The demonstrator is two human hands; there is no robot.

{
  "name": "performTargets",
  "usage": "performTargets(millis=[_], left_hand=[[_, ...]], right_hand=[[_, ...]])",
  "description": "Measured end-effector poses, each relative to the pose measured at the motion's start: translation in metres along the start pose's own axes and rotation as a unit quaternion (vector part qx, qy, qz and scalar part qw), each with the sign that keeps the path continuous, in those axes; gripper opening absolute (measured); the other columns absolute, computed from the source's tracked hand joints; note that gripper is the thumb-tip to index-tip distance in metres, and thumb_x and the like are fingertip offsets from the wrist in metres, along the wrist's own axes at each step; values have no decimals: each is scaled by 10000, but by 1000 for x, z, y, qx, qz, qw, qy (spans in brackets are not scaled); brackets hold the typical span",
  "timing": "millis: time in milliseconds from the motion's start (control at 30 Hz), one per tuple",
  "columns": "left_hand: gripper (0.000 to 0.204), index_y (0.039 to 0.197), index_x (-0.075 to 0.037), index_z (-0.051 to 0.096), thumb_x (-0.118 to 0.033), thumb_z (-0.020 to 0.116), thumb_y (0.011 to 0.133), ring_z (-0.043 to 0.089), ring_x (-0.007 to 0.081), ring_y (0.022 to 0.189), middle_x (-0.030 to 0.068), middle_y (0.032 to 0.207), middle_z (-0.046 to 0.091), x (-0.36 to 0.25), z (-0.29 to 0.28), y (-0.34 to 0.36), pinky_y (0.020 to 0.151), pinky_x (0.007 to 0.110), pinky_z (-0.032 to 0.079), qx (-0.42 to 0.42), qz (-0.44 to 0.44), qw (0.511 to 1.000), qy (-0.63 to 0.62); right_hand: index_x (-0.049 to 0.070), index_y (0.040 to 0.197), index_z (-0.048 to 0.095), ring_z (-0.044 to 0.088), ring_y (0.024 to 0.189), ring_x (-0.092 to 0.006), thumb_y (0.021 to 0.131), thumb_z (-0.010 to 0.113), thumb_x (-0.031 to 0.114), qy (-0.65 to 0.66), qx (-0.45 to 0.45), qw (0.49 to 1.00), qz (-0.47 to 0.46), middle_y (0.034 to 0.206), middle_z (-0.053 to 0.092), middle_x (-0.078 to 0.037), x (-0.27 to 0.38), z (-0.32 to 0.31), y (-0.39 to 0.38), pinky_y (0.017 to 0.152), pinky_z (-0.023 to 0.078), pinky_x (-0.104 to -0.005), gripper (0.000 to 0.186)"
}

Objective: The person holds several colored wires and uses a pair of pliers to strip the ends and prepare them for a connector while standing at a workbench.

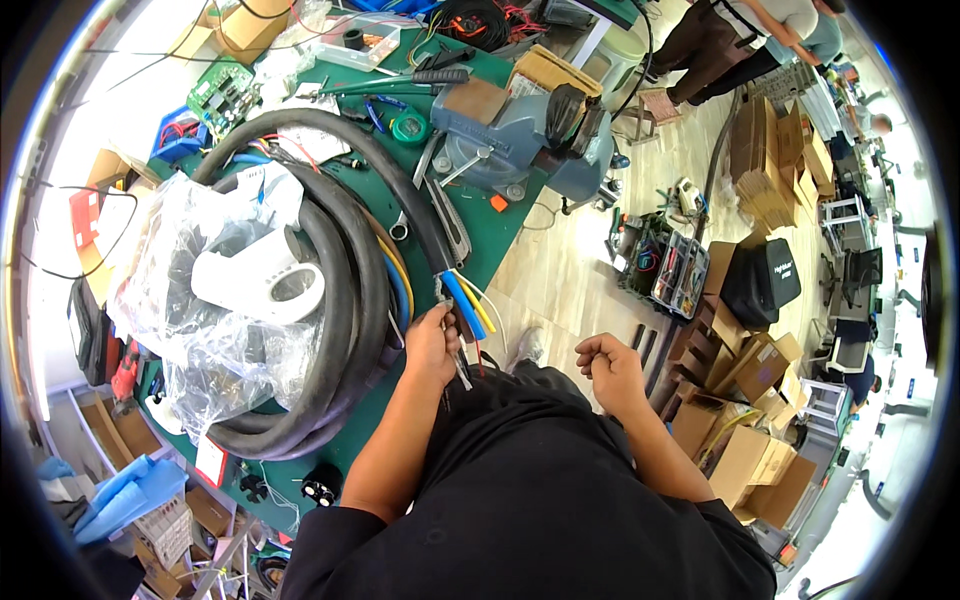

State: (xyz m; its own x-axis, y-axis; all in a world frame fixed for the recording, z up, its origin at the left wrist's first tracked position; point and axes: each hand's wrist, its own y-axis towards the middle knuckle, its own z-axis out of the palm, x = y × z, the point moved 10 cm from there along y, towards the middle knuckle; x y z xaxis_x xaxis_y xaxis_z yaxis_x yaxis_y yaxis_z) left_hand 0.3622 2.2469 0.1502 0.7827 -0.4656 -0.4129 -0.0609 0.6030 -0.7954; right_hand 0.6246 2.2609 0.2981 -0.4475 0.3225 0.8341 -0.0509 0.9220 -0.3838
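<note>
A thick black cable point(395, 172) curves over the green table. Its stripped end, by the table's edge in front of me, shows blue point(463, 305), yellow and white cores. My left hand point(430, 345) is closed beside these cores, on a greyish strand point(444, 290) at the cable's end. Thin silvery ends hang below the fingers; their exact shape is too small to tell. My right hand point(608, 368) hovers off to the right, away from the cable, its fingers loosely curled and apart from the thumb, with nothing visible in it.
A large cable coil point(345, 250), clear plastic and a white plastic piece point(225, 280) cover the table's left. Beyond lie a blue-grey vise point(490, 135), green tape measure point(409, 126) and circuit board point(222, 97). An open toolbox point(680, 272) and cardboard boxes point(752, 370) occupy the right floor.
</note>
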Motion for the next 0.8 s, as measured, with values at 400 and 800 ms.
performTargets(millis=[400, 800], left_hand=[[161, 978, -72, 555, -230, 560, 947, 246, 43, 387, -66, 557, 304, -15, 8, -10, 357, 223, 202, -69, 37, 994, 76], [99, 891, -53, 552, -139, 600, 883, 360, 58, 435, -16, 660, 468, -27, -3, 3, 378, 211, 270, -98, 79, 978, 165]], right_hand=[[-38, 941, 633, 608, 686, -137, 835, 406, -79, 1, -24, 1000, -2, 744, 648, -89, -19, -22, -4, 653, 494, -266, 254], [-36, 946, 635, 648, 721, -188, 807, 432, -68, -6, -37, 999, -15, 772, 670, -131, -36, -48, 9, 674, 502, -295, 248]])
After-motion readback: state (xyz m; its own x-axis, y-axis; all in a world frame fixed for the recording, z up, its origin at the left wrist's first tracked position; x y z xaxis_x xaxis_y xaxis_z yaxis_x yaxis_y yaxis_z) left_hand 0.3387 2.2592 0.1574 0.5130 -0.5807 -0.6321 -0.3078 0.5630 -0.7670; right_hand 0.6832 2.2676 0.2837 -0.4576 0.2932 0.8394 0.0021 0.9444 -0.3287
